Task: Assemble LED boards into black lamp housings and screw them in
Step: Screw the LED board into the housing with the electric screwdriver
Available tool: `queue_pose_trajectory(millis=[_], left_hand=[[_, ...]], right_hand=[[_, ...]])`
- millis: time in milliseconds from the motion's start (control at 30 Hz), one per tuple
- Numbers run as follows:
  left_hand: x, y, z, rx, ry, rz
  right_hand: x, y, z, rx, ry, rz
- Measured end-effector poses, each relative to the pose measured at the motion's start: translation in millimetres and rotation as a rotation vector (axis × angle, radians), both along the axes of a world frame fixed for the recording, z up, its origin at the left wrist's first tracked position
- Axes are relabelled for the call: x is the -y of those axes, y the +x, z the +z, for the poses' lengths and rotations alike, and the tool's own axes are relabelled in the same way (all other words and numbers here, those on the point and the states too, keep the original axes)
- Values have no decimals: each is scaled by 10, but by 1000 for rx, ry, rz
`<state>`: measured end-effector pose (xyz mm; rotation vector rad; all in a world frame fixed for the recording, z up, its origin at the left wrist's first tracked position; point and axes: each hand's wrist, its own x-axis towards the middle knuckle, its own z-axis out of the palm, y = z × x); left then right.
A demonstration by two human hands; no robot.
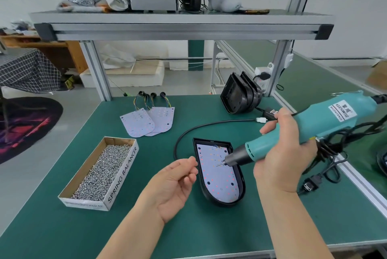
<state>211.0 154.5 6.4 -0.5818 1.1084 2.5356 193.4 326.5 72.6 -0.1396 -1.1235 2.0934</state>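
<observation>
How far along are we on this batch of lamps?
Done: one LED board sits in a black housing. In hand: the right hand grips the electric screwdriver, its tip above that board, whose two dark holes near the rounded end look unfilled. Left: several loose boards and a stack of empty housings wait at the back; the screw box is well filled.

Light: bright, even, diffuse daylight.
Shadows: soft, faint beneath the hands on the bench [62, 227].
Glare: none.
Distortion: wide-angle bowing at edges.
Focus: slightly soft throughout.
</observation>
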Motion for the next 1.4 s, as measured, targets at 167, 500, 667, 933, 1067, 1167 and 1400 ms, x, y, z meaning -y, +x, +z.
queue_pose_trajectory(millis=[167, 500, 667, 933, 1067, 1167, 1400], left_hand=[[-123, 94, 71, 40, 203, -48], [-202, 187, 104, 43, 292, -92], [-218, 208, 97, 58, 320, -75], [-235, 238, 81, 43, 336, -76], [-278, 262, 70, 10, 341, -52], [-350, 272, 45, -49, 325, 21], [-443, 266, 8, -335, 67, 192]], right_hand=[[65, 66, 78, -51, -42, 42], [105, 138, 102, -72, 12, 51], [81, 136, 86, -56, -9, 53], [95, 114, 80, -52, 29, 8], [123, 116, 85, -64, 57, 4], [154, 113, 89, -63, 43, 5], [125, 17, 46, 50, -139, 8]])
